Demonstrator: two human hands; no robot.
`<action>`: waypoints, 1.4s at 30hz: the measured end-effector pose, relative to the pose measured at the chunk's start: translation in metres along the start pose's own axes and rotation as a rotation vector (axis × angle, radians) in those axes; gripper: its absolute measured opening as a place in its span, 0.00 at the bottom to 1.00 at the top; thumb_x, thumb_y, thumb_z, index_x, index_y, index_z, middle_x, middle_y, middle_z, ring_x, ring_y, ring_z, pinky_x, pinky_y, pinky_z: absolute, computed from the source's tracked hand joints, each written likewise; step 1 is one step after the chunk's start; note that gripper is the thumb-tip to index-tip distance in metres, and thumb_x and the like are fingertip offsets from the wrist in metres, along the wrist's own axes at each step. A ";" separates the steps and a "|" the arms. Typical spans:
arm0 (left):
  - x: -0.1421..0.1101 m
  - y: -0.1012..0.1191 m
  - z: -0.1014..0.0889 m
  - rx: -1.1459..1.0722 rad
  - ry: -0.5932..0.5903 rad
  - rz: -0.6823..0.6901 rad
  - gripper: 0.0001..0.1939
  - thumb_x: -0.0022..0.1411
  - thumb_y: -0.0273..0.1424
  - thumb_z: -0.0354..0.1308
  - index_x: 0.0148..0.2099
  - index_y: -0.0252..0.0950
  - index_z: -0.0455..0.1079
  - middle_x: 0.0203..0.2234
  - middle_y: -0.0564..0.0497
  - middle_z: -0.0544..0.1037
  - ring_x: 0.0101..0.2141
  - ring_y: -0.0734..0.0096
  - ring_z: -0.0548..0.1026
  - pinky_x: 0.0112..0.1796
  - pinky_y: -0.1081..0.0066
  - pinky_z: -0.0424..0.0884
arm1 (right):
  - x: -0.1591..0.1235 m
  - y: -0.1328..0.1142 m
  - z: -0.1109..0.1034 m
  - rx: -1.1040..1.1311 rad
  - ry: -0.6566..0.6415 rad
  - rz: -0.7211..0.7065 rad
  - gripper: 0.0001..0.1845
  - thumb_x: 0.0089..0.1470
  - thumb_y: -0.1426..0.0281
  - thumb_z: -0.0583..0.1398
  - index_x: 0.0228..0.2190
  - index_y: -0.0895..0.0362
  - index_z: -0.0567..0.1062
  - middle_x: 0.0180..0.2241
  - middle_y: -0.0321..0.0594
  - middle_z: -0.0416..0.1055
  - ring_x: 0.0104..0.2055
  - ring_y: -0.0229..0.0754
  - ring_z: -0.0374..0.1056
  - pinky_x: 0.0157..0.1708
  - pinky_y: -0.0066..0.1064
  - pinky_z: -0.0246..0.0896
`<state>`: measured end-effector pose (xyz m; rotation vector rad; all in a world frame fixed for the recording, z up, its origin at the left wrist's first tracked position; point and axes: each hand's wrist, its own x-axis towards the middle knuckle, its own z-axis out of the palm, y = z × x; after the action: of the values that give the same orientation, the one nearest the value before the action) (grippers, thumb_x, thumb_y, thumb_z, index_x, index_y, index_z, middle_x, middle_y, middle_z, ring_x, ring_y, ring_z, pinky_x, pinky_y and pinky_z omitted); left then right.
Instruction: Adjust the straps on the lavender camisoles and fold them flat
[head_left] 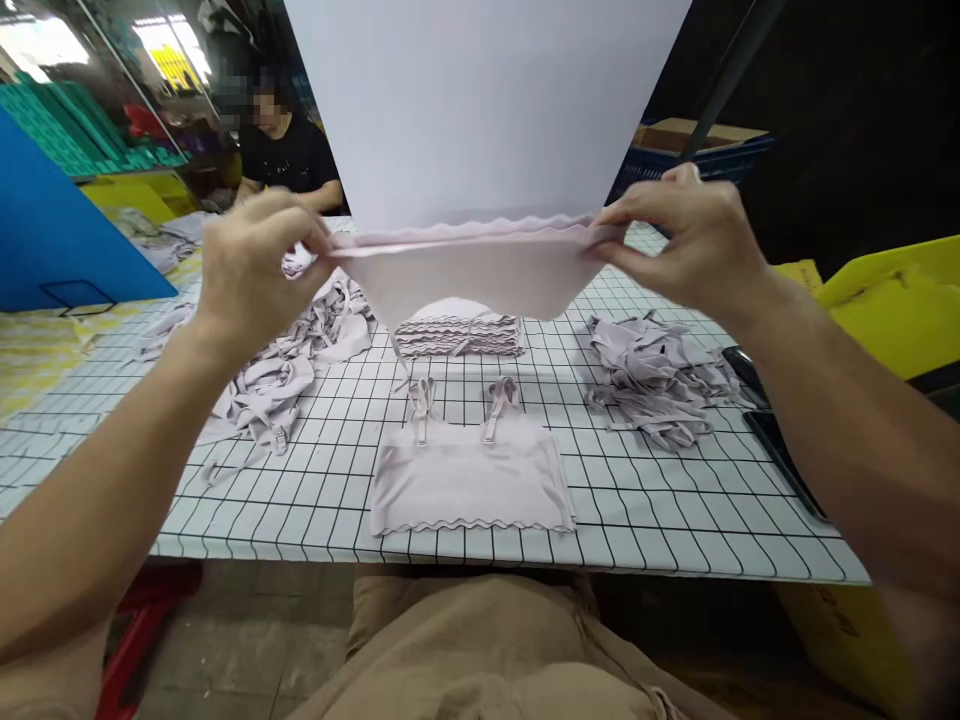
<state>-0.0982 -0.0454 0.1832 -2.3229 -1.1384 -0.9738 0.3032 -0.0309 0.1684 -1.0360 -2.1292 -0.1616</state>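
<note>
My left hand [262, 250] and my right hand [679, 235] stretch a pale lilac camisole bra [472, 265] between them above the table. Each hand pinches one end of its scalloped edge, and the body hangs down below. Directly under it on the table lies another bra top [472, 480], flat, with its two straps folded up and its wavy hem toward me. Behind that sits a neat stack of folded tops [457, 335], partly covered by the hanging cloth.
A loose heap of lilac garments [322, 330] lies at left, a second pile [660, 380] at right beside a dark phone [784, 460]. A white board [487, 100] stands behind, a blue panel [60, 200] at left. A person [289, 150] sits across the table [300, 520].
</note>
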 end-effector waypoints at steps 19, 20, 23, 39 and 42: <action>-0.231 0.090 0.059 -0.222 -0.334 0.114 0.11 0.66 0.18 0.51 0.42 0.36 0.72 0.30 0.48 0.74 0.32 0.64 0.71 0.34 0.65 0.70 | -0.233 -0.075 0.080 -0.058 -0.322 -0.154 0.12 0.61 0.78 0.56 0.32 0.54 0.77 0.27 0.39 0.70 0.36 0.45 0.63 0.56 0.59 0.56; -0.234 0.092 0.059 -0.216 -0.343 0.113 0.11 0.66 0.18 0.51 0.42 0.36 0.72 0.29 0.48 0.74 0.32 0.64 0.71 0.35 0.65 0.70 | -0.236 -0.076 0.081 -0.047 -0.325 -0.152 0.12 0.61 0.78 0.56 0.32 0.54 0.77 0.27 0.39 0.70 0.36 0.45 0.63 0.56 0.60 0.56; -0.236 0.095 0.057 -0.240 -0.419 0.054 0.12 0.66 0.17 0.51 0.42 0.36 0.73 0.31 0.47 0.75 0.33 0.63 0.72 0.35 0.65 0.72 | -0.240 -0.076 0.084 0.066 -0.342 -0.086 0.09 0.63 0.72 0.57 0.36 0.54 0.79 0.31 0.42 0.74 0.38 0.46 0.67 0.55 0.58 0.59; -0.165 0.007 0.139 -0.543 -0.434 -0.797 0.09 0.59 0.29 0.59 0.39 0.35 0.79 0.38 0.45 0.82 0.35 0.64 0.79 0.41 0.64 0.77 | -0.062 -0.068 0.186 0.292 -0.380 0.006 0.14 0.65 0.69 0.55 0.38 0.54 0.81 0.37 0.46 0.79 0.39 0.49 0.68 0.41 0.44 0.64; -0.157 -0.007 0.157 -0.576 -0.437 -0.904 0.08 0.57 0.28 0.60 0.38 0.35 0.79 0.38 0.45 0.83 0.35 0.64 0.79 0.43 0.64 0.77 | -0.013 -0.075 0.247 0.206 -0.541 0.056 0.15 0.62 0.74 0.54 0.36 0.57 0.81 0.39 0.47 0.78 0.43 0.50 0.66 0.45 0.44 0.59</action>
<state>-0.1057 -0.0326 -0.0383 -2.5177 -2.4973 -1.2161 0.1126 0.0124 -0.0012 -1.1008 -2.5198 0.4021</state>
